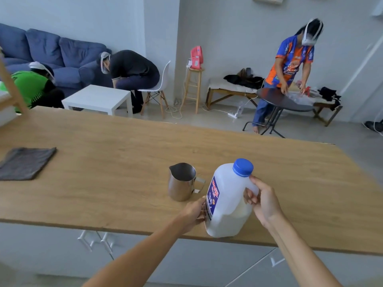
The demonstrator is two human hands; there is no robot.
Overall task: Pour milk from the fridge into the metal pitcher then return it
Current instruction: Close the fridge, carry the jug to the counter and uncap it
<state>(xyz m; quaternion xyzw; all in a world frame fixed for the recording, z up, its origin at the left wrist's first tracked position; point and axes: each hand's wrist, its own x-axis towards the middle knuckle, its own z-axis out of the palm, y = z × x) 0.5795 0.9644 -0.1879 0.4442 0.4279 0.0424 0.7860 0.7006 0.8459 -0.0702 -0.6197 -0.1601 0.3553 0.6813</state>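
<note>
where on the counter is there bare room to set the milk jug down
Bare wood lies between the grey cloth and the metal pitcher, and right of the milk jug. Crowded around pitcher, jug and both hands.

The wooden counter [124, 141] carries a metal pitcher [182, 182], milk jug [227, 201] and grey cloth [26, 163].
</note>
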